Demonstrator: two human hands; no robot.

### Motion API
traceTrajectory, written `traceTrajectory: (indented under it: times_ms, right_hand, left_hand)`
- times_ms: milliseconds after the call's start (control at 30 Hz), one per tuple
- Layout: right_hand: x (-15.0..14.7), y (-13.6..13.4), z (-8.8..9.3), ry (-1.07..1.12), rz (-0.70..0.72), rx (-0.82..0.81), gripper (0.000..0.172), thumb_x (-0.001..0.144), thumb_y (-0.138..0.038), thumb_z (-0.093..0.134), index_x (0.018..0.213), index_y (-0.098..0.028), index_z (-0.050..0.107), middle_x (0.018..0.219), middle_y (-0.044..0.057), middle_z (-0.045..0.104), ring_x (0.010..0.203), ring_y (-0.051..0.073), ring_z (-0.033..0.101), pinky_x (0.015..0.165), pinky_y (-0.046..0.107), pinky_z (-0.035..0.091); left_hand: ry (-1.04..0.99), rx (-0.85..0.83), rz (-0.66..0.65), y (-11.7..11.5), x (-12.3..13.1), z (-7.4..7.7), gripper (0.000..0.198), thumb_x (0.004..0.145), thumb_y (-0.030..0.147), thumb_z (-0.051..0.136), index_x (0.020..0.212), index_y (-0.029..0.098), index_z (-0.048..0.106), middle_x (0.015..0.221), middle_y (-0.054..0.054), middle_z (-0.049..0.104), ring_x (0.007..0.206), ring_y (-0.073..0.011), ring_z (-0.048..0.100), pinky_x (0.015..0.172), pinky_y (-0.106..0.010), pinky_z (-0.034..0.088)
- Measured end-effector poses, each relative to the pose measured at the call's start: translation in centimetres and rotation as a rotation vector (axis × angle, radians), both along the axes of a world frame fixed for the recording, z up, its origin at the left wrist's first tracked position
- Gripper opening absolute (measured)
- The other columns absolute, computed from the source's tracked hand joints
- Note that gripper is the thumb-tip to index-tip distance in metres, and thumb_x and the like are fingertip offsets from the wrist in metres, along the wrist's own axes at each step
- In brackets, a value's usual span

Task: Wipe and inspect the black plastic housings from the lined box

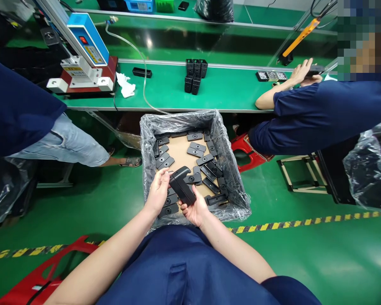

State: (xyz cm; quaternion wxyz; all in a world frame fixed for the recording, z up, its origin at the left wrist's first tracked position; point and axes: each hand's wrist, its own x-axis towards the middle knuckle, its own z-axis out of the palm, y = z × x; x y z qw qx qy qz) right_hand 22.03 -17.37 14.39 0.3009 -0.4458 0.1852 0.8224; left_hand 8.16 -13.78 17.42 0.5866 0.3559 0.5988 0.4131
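Observation:
My left hand (158, 190) and my right hand (195, 208) together grip a stack of black plastic parts (181, 185) just above the near end of a cardboard box (180, 152). The box is lined with a clear plastic bag (224, 148) and holds several flat black plastic parts (197, 148) spread over its bottom. Fingers of both hands are wrapped round the stack.
A green workbench (228, 89) behind the box carries several upright black parts (195, 74), a blue-and-white machine (85, 55) and a white rag (126, 87). One person in blue leans on it at right (320, 110); another sits at left (15, 110). Red stool (250, 154), bagged bin (371, 169).

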Motion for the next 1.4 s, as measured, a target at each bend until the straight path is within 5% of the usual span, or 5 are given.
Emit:
traceTrajectory:
  times_ms: [233, 600, 867, 1033, 1400]
  right_hand:
    - [-0.1, -0.1, -0.2, -0.037, 0.087, 0.088, 0.065, 0.094, -0.064, 0.023, 0.090, -0.009, 0.057, 0.058, 0.010, 0.063, 0.036, 0.010, 0.050, 0.030, 0.016, 0.040]
    - [-0.1, -0.4, 0.1, -0.149, 0.234, 0.312, 0.077, 0.094, -0.065, 0.012, 0.103, -0.007, 0.062, 0.070, 0.013, 0.068, 0.041, 0.013, 0.059, 0.033, 0.018, 0.047]
    - [-0.3, -0.6, 0.5, -0.289, 0.150, 0.487, 0.067, 0.086, -0.072, 0.037, 0.103, -0.013, 0.063, 0.093, 0.013, 0.067, 0.057, 0.016, 0.066, 0.034, 0.018, 0.047]
    - [-0.8, -1.3, -0.1, -0.342, 0.086, 0.551, 0.063, 0.071, -0.070, 0.064, 0.100, -0.014, 0.060, 0.087, 0.010, 0.068, 0.057, 0.015, 0.065, 0.036, 0.018, 0.049]
    - [-1.7, -1.6, 0.1, -0.446, 0.017, 0.569, 0.059, 0.065, -0.063, 0.073, 0.090, -0.011, 0.061, 0.079, 0.008, 0.068, 0.058, 0.015, 0.066, 0.043, 0.018, 0.052]
  left_hand:
    - [-0.035, -0.039, 0.068, 0.7, -0.3, -0.9, 0.059, 0.068, 0.051, 0.072, 0.113, 0.017, 0.053, 0.102, -0.007, 0.066, 0.091, -0.0166, 0.062, 0.078, -0.028, 0.046]
    - [-0.058, -0.161, 0.189, 1.0, -1.0, -1.7, 0.064, 0.064, 0.052, 0.074, 0.112, 0.015, 0.054, 0.085, -0.004, 0.066, 0.072, -0.0128, 0.061, 0.058, -0.021, 0.043]
    - [-0.108, -0.187, 0.281, 1.2, -1.1, -1.6, 0.065, 0.058, 0.049, 0.078, 0.108, 0.017, 0.051, 0.076, -0.001, 0.064, 0.064, -0.0126, 0.060, 0.054, -0.022, 0.044]
    - [-0.079, -0.134, 0.309, 1.3, -1.0, -1.4, 0.065, 0.061, 0.044, 0.078, 0.111, 0.018, 0.046, 0.074, 0.001, 0.063, 0.062, -0.0119, 0.061, 0.055, -0.022, 0.044]
    - [-0.012, -0.116, 0.314, 1.7, -0.7, -1.2, 0.054, 0.067, 0.037, 0.075, 0.109, 0.019, 0.045, 0.076, -0.001, 0.065, 0.066, -0.0132, 0.064, 0.066, -0.027, 0.050]
